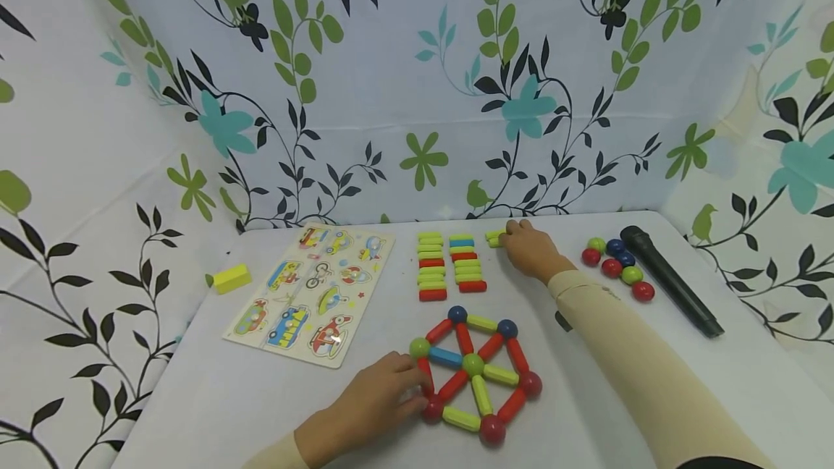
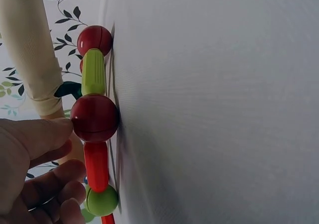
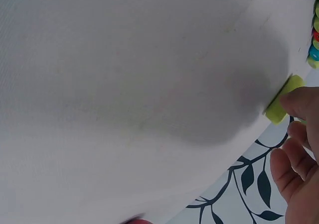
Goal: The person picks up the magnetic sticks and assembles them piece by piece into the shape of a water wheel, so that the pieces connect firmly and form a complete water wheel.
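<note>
A flat wheel-shaped figure of magnetic rods and balls lies on the table, with a green ball at its centre. My left hand is beside its left edge. Its thumb touches a red ball, while the other fingers hang loosely curled near a red rod. At the far side of the table, my right hand pinches a yellow-green rod, thumb on top; the fingertips on its other side are hidden. Another yellow-green rod lies by its fingertips. Left of this hand are two columns of rods, mostly yellow-green.
Several loose balls and a black microphone lie at the right. A picture puzzle board and a yellow block lie at the left. A patterned cloth hangs behind the table.
</note>
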Demonstrator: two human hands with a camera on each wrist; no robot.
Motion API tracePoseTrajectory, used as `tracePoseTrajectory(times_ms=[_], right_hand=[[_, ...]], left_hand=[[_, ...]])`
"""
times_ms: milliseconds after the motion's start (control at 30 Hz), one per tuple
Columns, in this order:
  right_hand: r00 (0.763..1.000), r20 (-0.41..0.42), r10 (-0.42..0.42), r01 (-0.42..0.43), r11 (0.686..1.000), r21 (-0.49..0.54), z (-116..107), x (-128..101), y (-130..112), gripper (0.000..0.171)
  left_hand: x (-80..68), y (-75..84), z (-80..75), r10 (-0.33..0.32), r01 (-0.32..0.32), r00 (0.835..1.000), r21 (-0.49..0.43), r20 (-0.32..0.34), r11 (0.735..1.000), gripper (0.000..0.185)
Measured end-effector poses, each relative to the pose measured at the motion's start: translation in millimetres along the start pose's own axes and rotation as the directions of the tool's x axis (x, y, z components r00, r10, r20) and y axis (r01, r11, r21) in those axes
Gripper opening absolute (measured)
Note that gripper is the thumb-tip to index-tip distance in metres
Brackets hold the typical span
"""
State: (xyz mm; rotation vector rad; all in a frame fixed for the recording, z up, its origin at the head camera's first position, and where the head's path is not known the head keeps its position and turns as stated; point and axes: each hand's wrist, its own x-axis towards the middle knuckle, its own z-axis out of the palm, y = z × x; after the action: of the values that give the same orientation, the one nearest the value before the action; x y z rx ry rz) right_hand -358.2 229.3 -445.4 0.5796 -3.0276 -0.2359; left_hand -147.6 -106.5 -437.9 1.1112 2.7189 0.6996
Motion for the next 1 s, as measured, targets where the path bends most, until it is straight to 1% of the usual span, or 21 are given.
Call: tracePoseTrajectory(times_ms=[267, 400, 467, 533, 600, 633, 667, 700, 733, 767, 833, 867, 900, 933, 1000], right_hand=[[0.999, 0.041, 0.028, -0.03, 0.999, 0.043, -0.7, 2.7, -4.3, 0.033], [0.997, 0.067, 0.035, -0.038, 0.998, 0.042, -0.5, 2.0, -7.6, 0.028], [0.995, 0.089, 0.047, -0.052, 0.997, 0.057, -1.5, 1.3, -8.2, 0.026], [0.992, 0.112, 0.063, -0.075, 0.992, 0.103, -3.0, -0.8, -7.5, 0.024], [0.987, 0.128, 0.093, -0.118, 0.972, 0.202, -6.2, -5.6, -7.1, 0.025], [0.985, 0.134, 0.107, -0.139, 0.954, 0.265, -8.7, -9.2, -7.3, 0.026], [0.984, 0.137, 0.113, -0.153, 0.929, 0.337, -12.0, -13.9, -8.1, 0.027], [0.983, 0.137, 0.12, -0.167, 0.894, 0.417, -15.9, -19.8, -9.9, 0.03], [0.984, 0.131, 0.12, -0.17, 0.849, 0.5, -20.3, -26.9, -12.4, 0.034], [0.987, 0.119, 0.109, -0.158, 0.8, 0.579, -25.7, -35.4, -16.1, 0.036], [0.995, 0.092, 0.048, -0.099, 0.709, 0.698, -36.0, -55.5, -24.9, 0.04], [0.997, 0.073, 0.006, -0.059, 0.67, 0.74, -40.6, -66.2, -30.1, 0.039], [0.998, 0.057, -0.036, -0.021, 0.638, 0.77, -44.9, -77.1, -36.1, 0.039], [0.996, 0.041, -0.083, 0.019, 0.614, 0.789, -49.1, -87.9, -42.5, 0.037], [0.986, 0.027, -0.162, 0.076, 0.595, 0.8, -55.3, -106.7, -56.0, 0.032]], left_hand=[[1.5, 2.4, 3.6, 0.064, -0.064, 0.998, 0.018, 0.03, 0.998, 0.017], [1.3, 3.2, 5.6, 0.088, -0.089, 0.996, 0.041, 0.03, 0.995, 0.017], [1.3, 3.4, 6.0, 0.101, -0.102, 0.995, 0.051, 0.027, 0.993, 0.017], [1.9, 3.7, 6.2, 0.11, -0.111, 0.994, 0.06, 0.026, 0.992, 0.016], [2.5, 4.3, 6.5, 0.114, -0.115, 0.993, 0.066, 0.031, 0.991, 0.015], [2.7, 4.4, 6.6, 0.112, -0.114, 0.993, 0.069, 0.035, 0.991, 0.015], [3.0, 4.8, 6.6, 0.108, -0.111, 0.993, 0.07, 0.04, 0.991, 0.015], [3.1, 4.9, 6.6, 0.104, -0.106, 0.994, 0.071, 0.044, 0.992, 0.015], [3.1, 5.2, 6.6, 0.099, -0.102, 0.994, 0.071, 0.048, 0.992, 0.015], [3.1, 5.3, 6.6, 0.097, -0.1, 0.994, 0.073, 0.05, 0.992, 0.015], [3.0, 5.5, 6.6, 0.093, -0.097, 0.994, 0.077, 0.05, 0.992, 0.015], [2.9, 5.7, 6.4, 0.094, -0.097, 0.994, 0.079, 0.049, 0.992, 0.015], [2.8, 5.9, 6.0, 0.095, -0.098, 0.994, 0.082, 0.048, 0.992, 0.015], [2.7, 6.2, 5.5, 0.095, -0.099, 0.994, 0.084, 0.048, 0.992, 0.015], [2.8, 6.1, 4.8, 0.1, -0.103, 0.994, 0.089, 0.043, 0.991, 0.016]])
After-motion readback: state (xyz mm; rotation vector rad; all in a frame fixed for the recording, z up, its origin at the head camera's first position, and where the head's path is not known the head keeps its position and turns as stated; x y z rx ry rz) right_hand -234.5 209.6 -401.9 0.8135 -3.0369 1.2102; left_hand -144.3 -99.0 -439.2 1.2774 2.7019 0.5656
